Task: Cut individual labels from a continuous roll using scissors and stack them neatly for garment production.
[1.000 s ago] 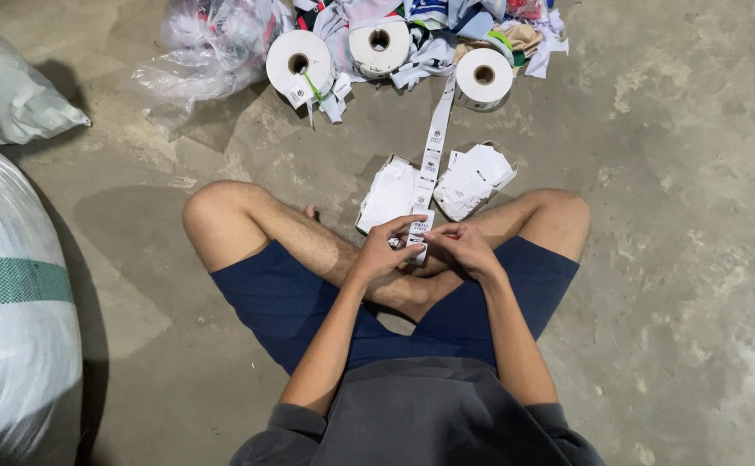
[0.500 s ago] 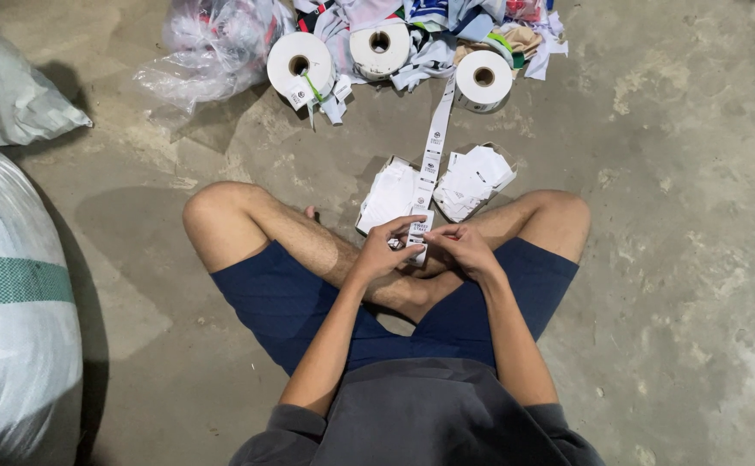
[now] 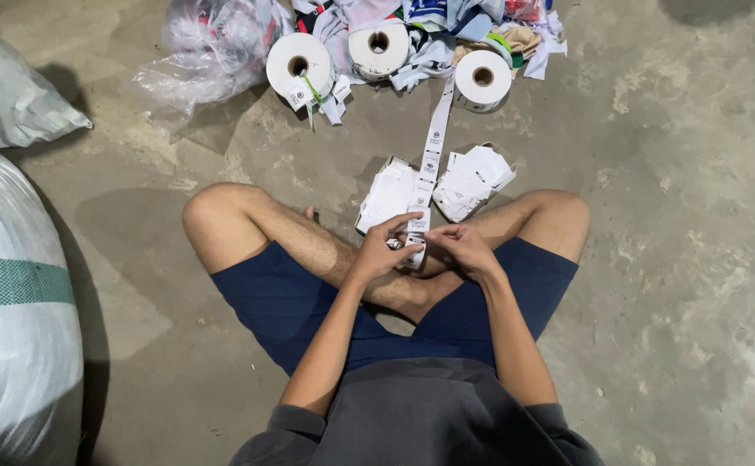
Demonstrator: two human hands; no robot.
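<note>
**Both hands pinching a printed label strip over crossed legs**

The left hand (image 3: 383,246) and right hand (image 3: 462,246) close their fingertips on the near end of a narrow white label strip (image 3: 434,147), a flat woven-looking ribbon with dark printed blocks. The strip runs straight away from the hands to a round white roll (image 3: 482,79) with a hollow core. Flanking the strip, 2 loose stacks of cut labels (image 3: 472,179) lie on rough grey concrete (image 3: 679,216). Left of that roll sit 2 more rolls (image 3: 298,65), then crinkled clear plastic (image 3: 213,52). Far left of the strip bulges a woven white sack (image 3: 15,345).
</note>
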